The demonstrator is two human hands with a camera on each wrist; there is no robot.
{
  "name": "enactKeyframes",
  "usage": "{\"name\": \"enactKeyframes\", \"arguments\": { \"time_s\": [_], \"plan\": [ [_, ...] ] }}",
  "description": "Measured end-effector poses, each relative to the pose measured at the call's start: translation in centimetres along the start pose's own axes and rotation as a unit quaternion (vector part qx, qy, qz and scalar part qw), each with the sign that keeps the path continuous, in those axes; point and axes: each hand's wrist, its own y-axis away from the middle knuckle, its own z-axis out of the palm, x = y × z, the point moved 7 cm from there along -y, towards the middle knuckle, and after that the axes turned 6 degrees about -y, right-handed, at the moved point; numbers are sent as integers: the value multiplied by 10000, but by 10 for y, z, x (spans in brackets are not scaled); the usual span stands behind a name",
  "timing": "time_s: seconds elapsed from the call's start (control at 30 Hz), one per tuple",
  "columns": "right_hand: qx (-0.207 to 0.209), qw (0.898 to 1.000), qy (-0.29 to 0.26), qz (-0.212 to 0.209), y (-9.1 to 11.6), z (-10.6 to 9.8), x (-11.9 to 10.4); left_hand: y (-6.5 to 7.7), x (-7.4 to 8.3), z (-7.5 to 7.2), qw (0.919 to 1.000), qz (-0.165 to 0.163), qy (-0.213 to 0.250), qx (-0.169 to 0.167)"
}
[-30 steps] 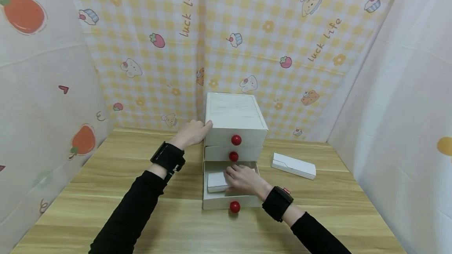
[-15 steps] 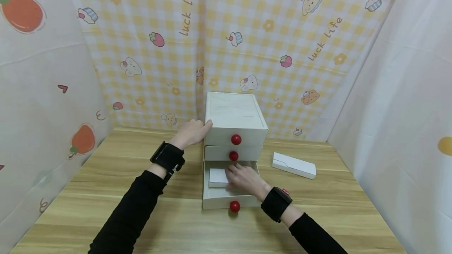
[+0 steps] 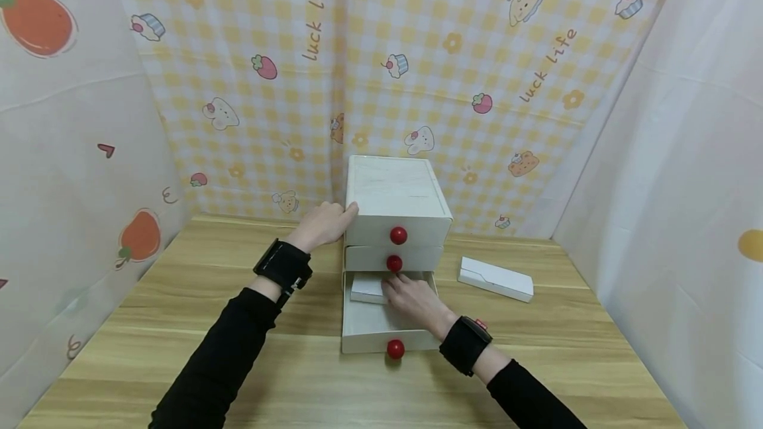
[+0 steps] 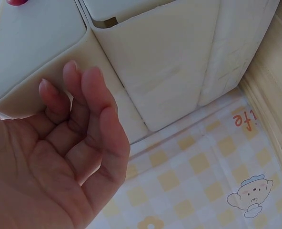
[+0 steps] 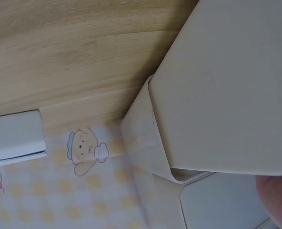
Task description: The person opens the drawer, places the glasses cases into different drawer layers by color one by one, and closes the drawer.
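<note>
A cream drawer unit (image 3: 398, 187) with red knobs stands on the table, its bottom drawer (image 3: 369, 343) pulled out. Inside that drawer lies a slim white box (image 3: 366, 288), partly under the upper drawers' fronts. My right hand (image 3: 417, 303) reaches in from the right, its bent fingers around the box; the fingertips are hidden. Only a bit of the hand shows in the right wrist view, beyond the drawer's outer wall (image 5: 226, 86). My left hand (image 3: 324, 225) rests against the unit's upper left side, thumb at the top front corner and fingers loosely bent, holding nothing (image 4: 69, 152).
A second slim white box (image 3: 496, 279) with a flap line lies on the wooden table (image 3: 286, 376), right of the unit. A yellow checked cloth (image 3: 268, 144) hangs behind. White cloths (image 3: 667, 171) close off both sides. Two drawers above the pulled-out one are closed.
The white box has slid back, deeper into the bottom drawer, and more drawer floor shows in front of it. The right hand has shifted only slightly; the left hand has kept its place.
</note>
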Motion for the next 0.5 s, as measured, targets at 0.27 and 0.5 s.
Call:
{"name": "enactKeyframes", "arguments": {
  "time_s": [0.27, 0.5],
  "plan": [
    [194, 9994, -194, 189, 2, 3, 5, 1, 0, 0, 10000, -29, 8, -22],
    [256, 9949, -943, 237, 10, -8, 9, 1, 0, 1, 10000, -55, 25, -45]
  ]
}}
